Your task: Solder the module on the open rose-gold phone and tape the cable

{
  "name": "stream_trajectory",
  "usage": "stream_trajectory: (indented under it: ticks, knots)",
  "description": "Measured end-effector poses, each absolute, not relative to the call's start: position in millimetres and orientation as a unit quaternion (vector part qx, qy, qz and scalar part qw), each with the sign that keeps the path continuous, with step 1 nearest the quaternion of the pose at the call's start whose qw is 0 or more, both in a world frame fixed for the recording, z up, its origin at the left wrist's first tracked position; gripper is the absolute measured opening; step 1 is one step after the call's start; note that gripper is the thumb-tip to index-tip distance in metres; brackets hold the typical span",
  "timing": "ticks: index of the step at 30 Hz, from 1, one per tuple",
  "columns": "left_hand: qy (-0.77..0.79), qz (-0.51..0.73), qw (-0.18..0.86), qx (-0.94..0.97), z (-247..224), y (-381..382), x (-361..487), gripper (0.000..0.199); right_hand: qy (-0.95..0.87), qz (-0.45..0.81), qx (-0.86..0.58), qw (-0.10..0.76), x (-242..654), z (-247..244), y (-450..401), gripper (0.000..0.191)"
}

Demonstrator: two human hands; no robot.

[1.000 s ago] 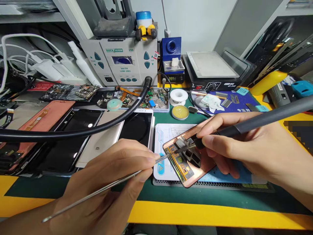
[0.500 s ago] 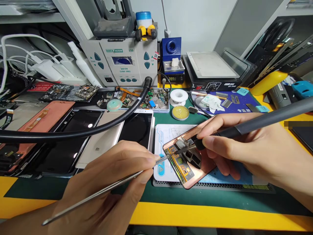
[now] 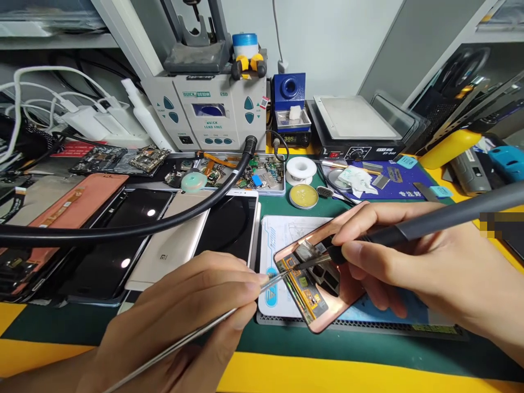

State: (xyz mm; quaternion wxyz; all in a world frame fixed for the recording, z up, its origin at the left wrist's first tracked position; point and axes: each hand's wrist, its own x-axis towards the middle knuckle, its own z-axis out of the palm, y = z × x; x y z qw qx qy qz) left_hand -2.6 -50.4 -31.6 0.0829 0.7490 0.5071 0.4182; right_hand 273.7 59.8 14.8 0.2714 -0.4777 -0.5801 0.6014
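Observation:
My left hand (image 3: 192, 311) is closed on slim metal tweezers (image 3: 180, 344), their tips pointing right. My right hand (image 3: 409, 256) grips a soldering iron (image 3: 417, 224) by its dark handle, pen-fashion. The iron's tip and the tweezer tips meet over a copper-coloured phone screen panel (image 3: 346, 292), seen from its back; whether they touch is too small to tell. An orange flex circuit (image 3: 309, 303) runs along the panel's near left end. The panel lies tilted on a white and blue work mat (image 3: 270, 240), partly hidden by my right hand.
Behind the mat stand an open tin of yellow paste (image 3: 303, 195) and a white solder spool (image 3: 302, 169). A thick black hose (image 3: 172, 226) crosses the phones at left from the hot air station (image 3: 213, 117). A heating plate (image 3: 358, 120) sits at the back right.
The whole scene sits slightly lower in the picture, as the camera has tilted up a little. Both hands keep their grips, and the tool tips stay at the same part of the panel.

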Motion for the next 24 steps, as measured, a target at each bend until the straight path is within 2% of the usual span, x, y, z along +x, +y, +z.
stream_trajectory:
  ticks: [4, 12, 24]
  knots:
    - [0.501, 0.427, 0.081, 0.749, -34.0, -52.6, -4.0, 0.026, -0.588, 0.593, -0.478, 0.272, 273.9, 14.6, 59.7, 0.003]
    - [0.475, 0.421, 0.099, 0.767, -32.3, -49.2, -9.5, 0.035, -0.594, 0.588, -0.478, 0.269, 276.4, 11.1, 62.9, 0.007]
    - [0.482, 0.422, 0.118, 0.759, -31.7, -48.8, -7.9, 0.037, -0.588, 0.586, -0.494, 0.258, 278.0, 12.6, 61.4, 0.017]
